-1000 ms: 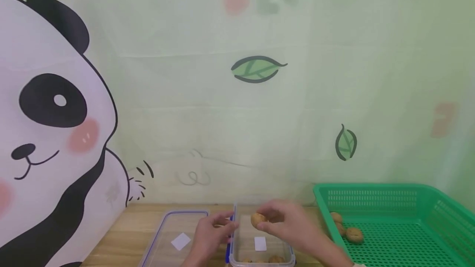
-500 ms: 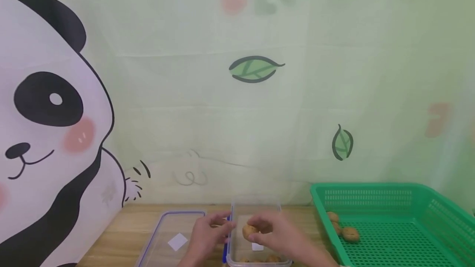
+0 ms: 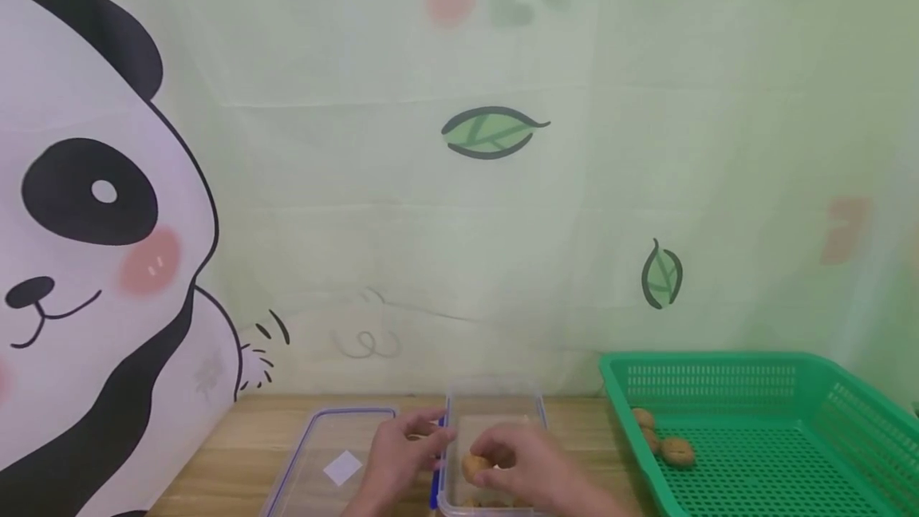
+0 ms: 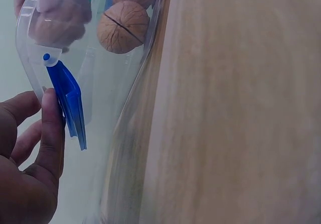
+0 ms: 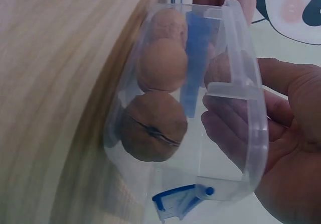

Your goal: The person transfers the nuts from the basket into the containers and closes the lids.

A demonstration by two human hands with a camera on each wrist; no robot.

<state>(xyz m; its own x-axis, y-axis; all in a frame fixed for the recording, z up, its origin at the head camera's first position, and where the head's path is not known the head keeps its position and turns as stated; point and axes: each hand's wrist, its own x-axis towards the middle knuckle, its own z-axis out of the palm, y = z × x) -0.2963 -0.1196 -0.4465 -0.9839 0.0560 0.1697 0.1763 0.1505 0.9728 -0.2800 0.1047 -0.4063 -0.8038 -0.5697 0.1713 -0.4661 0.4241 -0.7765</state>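
A clear plastic container [image 3: 495,409] with blue clasps stands on the wooden table. My left hand [image 3: 422,443] grips its left side, with the thumb [image 4: 51,128] against the blue clasp [image 4: 69,106]. Inside the container, my right hand [image 3: 491,463] pinches a walnut [image 3: 474,467] low down. Several walnuts [image 5: 163,69] lie on the container's bottom; one shows a seam [image 4: 123,27]. In the right wrist view my right fingers [image 5: 235,126] show through the clear wall.
The container's lid [image 3: 337,453] lies flat to the left of it. A green perforated basket [image 3: 761,377] stands at the right with three walnuts [image 3: 676,450] in it. A panda-printed backdrop rises close behind the table.
My right hand has carried the walnut down and slightly left, from above the container's rim into the container. My left hand has stayed on the container's left side.
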